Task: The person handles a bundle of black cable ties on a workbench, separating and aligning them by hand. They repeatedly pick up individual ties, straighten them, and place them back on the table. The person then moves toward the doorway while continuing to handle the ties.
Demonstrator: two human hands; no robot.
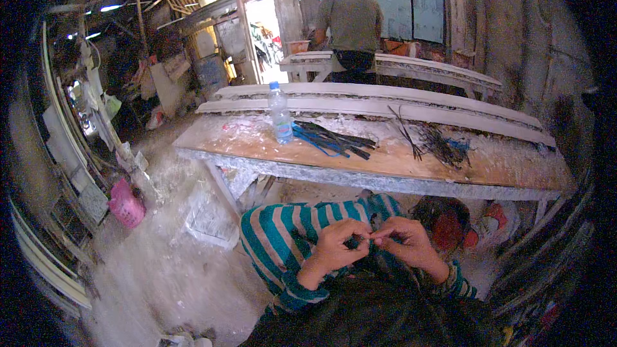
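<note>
My left hand (340, 244) and my right hand (408, 241) meet above my lap, thumbs and fingertips pinched together. Whatever lies between them is too small to make out; a bit of something dark (375, 220) shows just behind the fingertips. Beneath the hands, teal-and-pale striped cloth (289, 228) covers my lap, and my cuffs have similar stripes. Beyond them is a long wooden bench (308, 154) dusted with white. On it lie a bundle of flat black strips (337, 138) with some blue and a tangle of thin dark strands (443, 148).
A clear plastic bottle (280, 115) with a blue cap stands on the bench. Another person (350, 16) stands with their back to me at a farther bench (437, 72). A pink bag (127, 203) sits on the dusty floor at left. Dark and red items (450, 228) lie beneath the bench at right.
</note>
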